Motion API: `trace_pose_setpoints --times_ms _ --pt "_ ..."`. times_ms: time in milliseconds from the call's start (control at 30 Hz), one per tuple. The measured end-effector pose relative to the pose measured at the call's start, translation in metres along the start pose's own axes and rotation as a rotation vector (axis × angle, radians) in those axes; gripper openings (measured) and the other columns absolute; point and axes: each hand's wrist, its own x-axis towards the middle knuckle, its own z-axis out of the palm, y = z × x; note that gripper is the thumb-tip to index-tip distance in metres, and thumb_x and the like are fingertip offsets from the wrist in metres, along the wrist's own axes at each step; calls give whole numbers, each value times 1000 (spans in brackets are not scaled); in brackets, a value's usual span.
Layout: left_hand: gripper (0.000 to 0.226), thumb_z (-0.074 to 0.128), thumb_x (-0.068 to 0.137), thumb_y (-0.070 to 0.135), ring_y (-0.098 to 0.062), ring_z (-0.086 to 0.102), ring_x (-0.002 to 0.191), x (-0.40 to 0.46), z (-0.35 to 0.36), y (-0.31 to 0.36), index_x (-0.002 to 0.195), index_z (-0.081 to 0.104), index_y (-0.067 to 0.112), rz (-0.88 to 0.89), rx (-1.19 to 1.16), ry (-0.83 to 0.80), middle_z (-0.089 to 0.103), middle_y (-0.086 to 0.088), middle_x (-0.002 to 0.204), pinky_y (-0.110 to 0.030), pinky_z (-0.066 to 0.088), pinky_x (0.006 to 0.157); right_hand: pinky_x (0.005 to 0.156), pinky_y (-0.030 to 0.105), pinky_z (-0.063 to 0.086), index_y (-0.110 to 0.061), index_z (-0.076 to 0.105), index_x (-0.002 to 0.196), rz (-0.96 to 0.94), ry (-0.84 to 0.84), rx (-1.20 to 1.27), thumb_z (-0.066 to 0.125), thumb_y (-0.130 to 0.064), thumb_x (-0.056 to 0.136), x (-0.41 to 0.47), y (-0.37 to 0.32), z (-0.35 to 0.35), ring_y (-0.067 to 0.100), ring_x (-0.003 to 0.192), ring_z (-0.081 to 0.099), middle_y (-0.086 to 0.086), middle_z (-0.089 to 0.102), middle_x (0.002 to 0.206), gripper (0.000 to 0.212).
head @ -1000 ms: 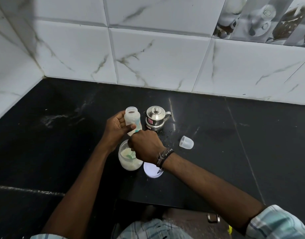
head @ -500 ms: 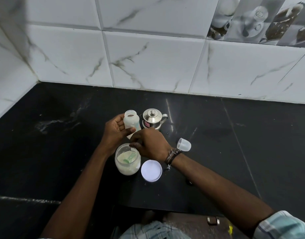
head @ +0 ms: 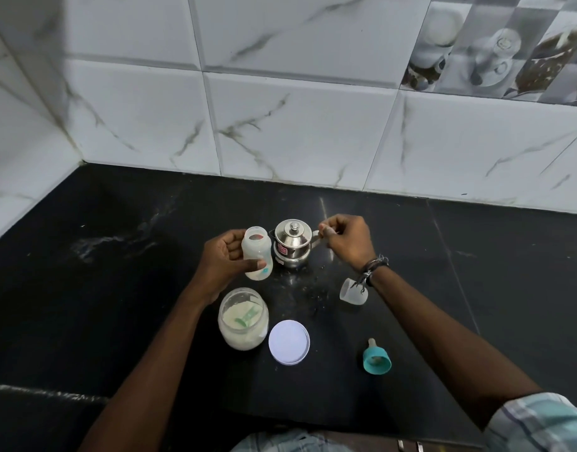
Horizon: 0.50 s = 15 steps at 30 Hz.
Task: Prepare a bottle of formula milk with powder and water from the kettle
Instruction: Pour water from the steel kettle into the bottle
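With powder seemingly done, my left hand grips the open bottle while my right hand pinches the kettle handle; next I'd lift and pour carefully.

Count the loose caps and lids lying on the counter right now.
3: the white jar lid flat beside the powder jar, the clear cap on its side under the right wrist, and the teal teat ring near the right forearm. Others may be hidden under the arms.
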Motion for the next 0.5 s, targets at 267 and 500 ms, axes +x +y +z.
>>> trace_pose_setpoints --times_ms 267,500 --pt "75 92 46 7 -26 70 103 13 7 -3 115 63 9 -20 49 -12 73 -9 110 -37 57 89 68 26 48 -18 70 78 99 -128 -81 65 -24 93 33 28 12 13 69 62 -4 66 70 17" --pt "66 85 57 -10 -28 69 104 20 8 -5 117 62 6 -44 75 -7 73 -10 110 -41 56 91 62 38 46 3 69 76 125 -312 91 65 -34 93 46 40 16 21 62 52 -1 62 56 41"
